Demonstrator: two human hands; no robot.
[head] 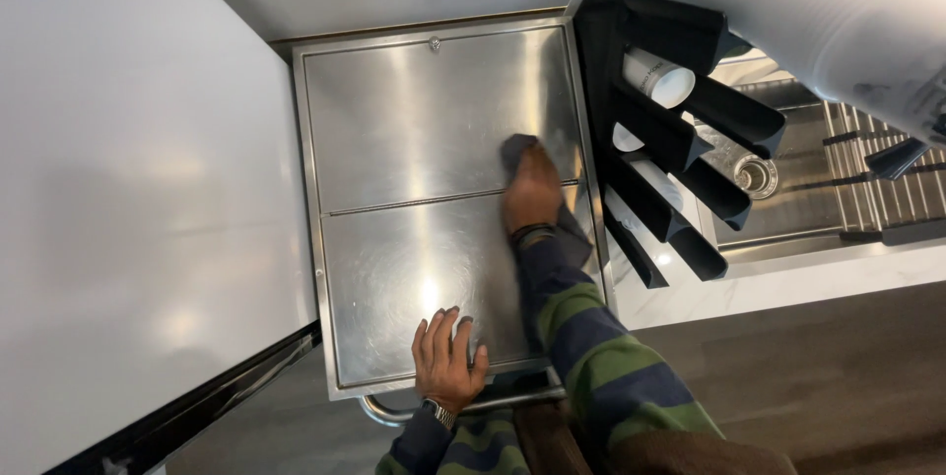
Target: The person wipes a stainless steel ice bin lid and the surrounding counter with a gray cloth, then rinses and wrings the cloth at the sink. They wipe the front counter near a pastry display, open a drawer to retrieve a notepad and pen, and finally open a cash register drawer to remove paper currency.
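Observation:
A stainless steel lid (414, 130) in two panels lies flat below me, with a seam across its middle. My right hand (530, 191) presses a dark cloth (514, 150) onto the lid near its right edge, just at the seam. My left hand (446, 355) rests flat with fingers spread on the near panel, close to the front rim. A metal handle (379, 412) curves below that rim. Both arms wear green and navy striped sleeves.
A white wall panel (128, 189) rises on the left. To the right stands a black cup dispenser (680, 140) holding white paper cups (658, 79), with a big cup stack (838, 12) close overhead. Beyond it lies a steel sink (788, 189) with a drain. Dark wood floor at lower right.

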